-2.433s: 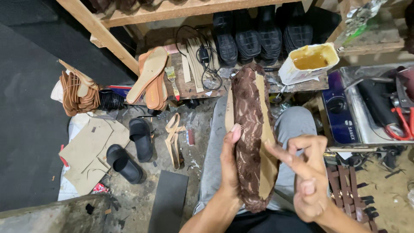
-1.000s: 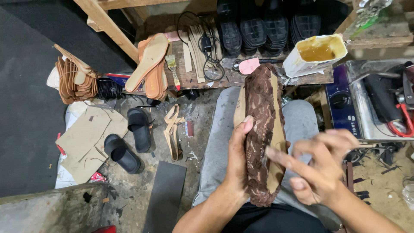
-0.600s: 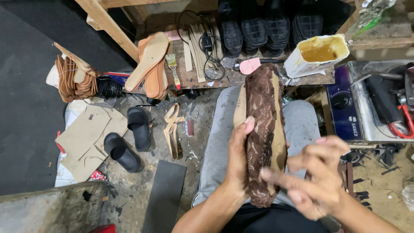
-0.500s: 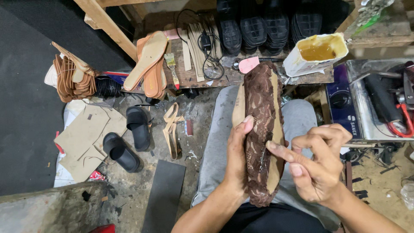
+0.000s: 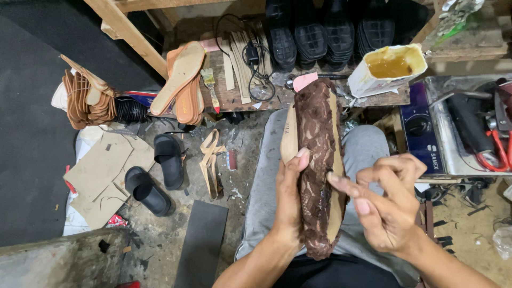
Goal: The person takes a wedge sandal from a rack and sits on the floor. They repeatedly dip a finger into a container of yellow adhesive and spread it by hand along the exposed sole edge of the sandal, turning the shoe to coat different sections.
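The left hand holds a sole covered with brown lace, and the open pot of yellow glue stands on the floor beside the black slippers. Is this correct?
Not quite. The left hand does hold the lace-covered sole, but the glue pot stands on the wooden bench at upper right, far from the black slippers on the floor. The head view shows this.

Dark brown lace (image 5: pixel 314 160) with an openwork floral pattern, over a tan sole (image 5: pixel 288 140). Left of that sole: black slippers (image 5: pixel 160 170), tan insoles (image 5: pixel 181 80), pale brown cardboard (image 5: pixel 101 170). Right of it: white tub (image 5: pixel 386 72) of amber glue, red-handled pliers (image 5: pixel 498 152).
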